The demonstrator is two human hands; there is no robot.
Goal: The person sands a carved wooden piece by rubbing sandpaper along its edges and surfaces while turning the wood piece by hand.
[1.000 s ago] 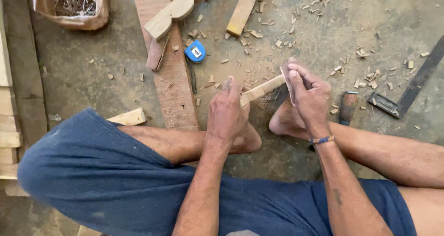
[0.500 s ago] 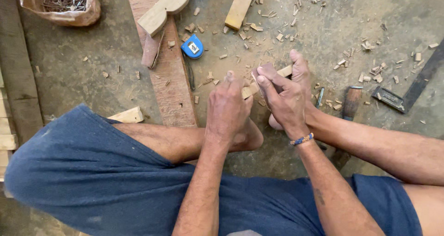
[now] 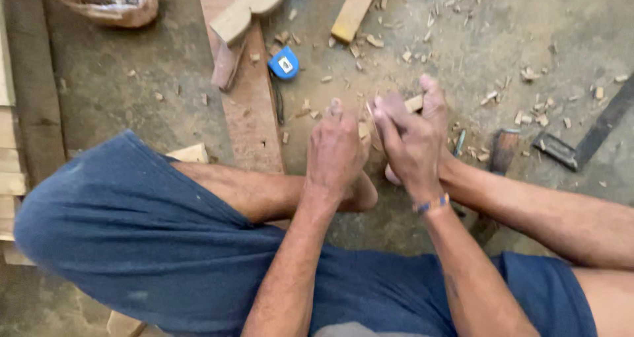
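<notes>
I sit on the ground with my legs crossed, in blue shorts. My left hand (image 3: 335, 153) is closed around a small light wooden piece (image 3: 414, 103), holding it down near my feet. Only the far end of the piece shows past my fingers. My right hand (image 3: 411, 139) presses against the same piece from the right, fingers closed over a thin flat tool whose edge shows between the two hands. What kind of tool it is I cannot tell. Both hands touch each other.
A reddish plank (image 3: 247, 106) lies ahead with a scalloped wooden piece (image 3: 249, 8) on it and a blue tape measure (image 3: 284, 64) beside it. A bag of nails (image 3: 105, 0) sits far left. Wood chips cover the floor. A dark metal square (image 3: 584, 142) and a hammer head (image 3: 503, 151) lie right.
My right hand has moved left along the wooden piece until it meets my left hand. The left hand has stayed in place. The view has shifted slightly.
</notes>
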